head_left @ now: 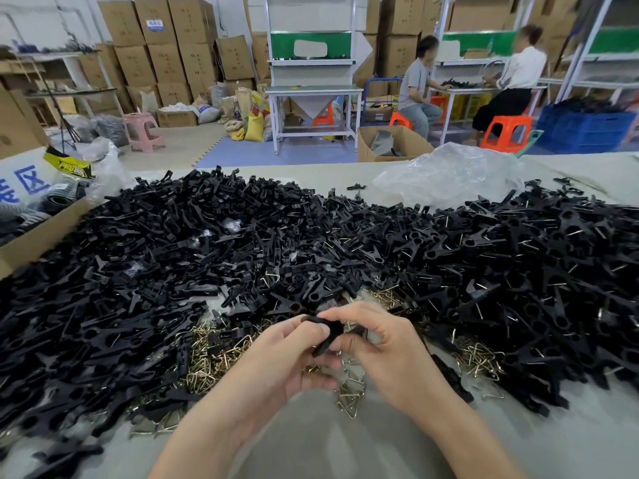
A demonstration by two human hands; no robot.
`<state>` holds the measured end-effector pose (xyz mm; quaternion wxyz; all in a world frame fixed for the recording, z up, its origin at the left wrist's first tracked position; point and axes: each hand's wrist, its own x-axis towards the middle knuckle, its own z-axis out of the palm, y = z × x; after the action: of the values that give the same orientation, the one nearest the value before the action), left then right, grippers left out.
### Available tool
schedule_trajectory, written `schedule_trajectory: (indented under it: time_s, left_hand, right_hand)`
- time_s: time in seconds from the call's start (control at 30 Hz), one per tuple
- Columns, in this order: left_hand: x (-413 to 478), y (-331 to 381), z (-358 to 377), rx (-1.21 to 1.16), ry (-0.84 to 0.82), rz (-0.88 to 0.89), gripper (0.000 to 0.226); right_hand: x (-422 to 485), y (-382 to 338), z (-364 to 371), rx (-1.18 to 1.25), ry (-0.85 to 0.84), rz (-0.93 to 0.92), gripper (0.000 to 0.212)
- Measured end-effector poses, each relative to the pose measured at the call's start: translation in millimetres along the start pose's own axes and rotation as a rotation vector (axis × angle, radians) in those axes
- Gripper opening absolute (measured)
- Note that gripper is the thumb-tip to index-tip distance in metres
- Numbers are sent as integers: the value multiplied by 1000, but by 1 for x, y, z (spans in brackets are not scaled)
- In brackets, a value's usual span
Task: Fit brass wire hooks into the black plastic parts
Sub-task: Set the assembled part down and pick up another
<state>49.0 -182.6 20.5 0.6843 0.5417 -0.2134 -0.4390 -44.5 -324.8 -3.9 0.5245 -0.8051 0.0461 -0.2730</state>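
Both hands meet over the near worktop point(311, 444), clamped on one black plastic part point(330, 335). Left hand point(276, 354) is curled round its lower end, thumb on top. Right hand point(383, 347) pinches the upper end. Can't tell if a hook is seated in it. Loose brass wire hooks point(351, 392) lie right under the hands. Behind them a pile of black parts point(242, 236) spans the worktop, wire showing on many at right. Clear plastic bag point(446, 174) far right, cardboard box point(41, 236) far left

Black plastic parts point(242, 243) heap over brass-gold wire hooks point(207, 361) (orange stools point(506, 131) behind).
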Motion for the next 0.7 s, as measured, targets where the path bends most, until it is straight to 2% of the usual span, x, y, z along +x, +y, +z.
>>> schedule_trajectory:
  time_s: [0.07,0.17,0.23,0.33,0.4,0.5,0.6,0.7]
  left_hand:
    - [-2,1,2,-4,-21,4,45]
    - [-4,1,4,9,-40,16,51]
    - [-3,-1,5,27,-45,36,44]
    - [-5,-4,6,95,-108,85,32]
    - [-5,-6,5,187,-118,113,34]
    - [-2,-9,3,266,-74,126,40]
    - [0,-12,6,292,-49,156,27]
    - [-1,-11,8,325,-59,218,21]
  right_hand:
    - [0,-2,2,13,-18,-6,54]
    - [-1,-3,2,38,-5,-34,55]
    - [0,-1,2,63,-9,-52,55]
    - [0,2,6,174,-52,4,68]
    - [-1,3,7,225,-87,36,74]
    - [-2,7,7,206,-106,38,69]
    - [-2,8,10,203,-117,39,64]
    - [-2,2,8,256,-116,27,41]
